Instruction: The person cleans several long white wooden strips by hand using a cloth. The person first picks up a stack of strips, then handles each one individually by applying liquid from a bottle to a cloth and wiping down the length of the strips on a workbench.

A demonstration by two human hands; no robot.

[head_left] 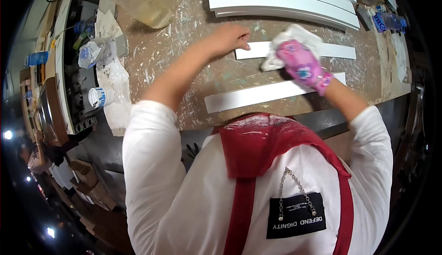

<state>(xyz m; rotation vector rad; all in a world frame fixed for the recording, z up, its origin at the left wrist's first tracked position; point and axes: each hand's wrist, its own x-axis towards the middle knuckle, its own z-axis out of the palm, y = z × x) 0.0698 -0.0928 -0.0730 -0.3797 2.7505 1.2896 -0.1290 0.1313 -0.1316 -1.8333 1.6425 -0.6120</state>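
A white flat strip [338, 51] lies crosswise on the scuffed brown worktable. At its left end is my bare left hand [230, 38], fingers curled and the thumb side touching the strip. My right hand [299, 61], in a pink flowered glove, is closed on a crumpled white cloth [301, 36] and presses it onto the strip, covering its middle. Closer to my body, a second white strip [248, 97] rests at a slant, partly beneath my right wrist.
A stack of long white strips [281, 1] sits at the far side. To the left are a jar of cloudy yellowish liquid [142, 6], a crumpled plastic bag [92, 53] and a white cup [100, 97]. A plastic bottle [393, 22] lies at the far right.
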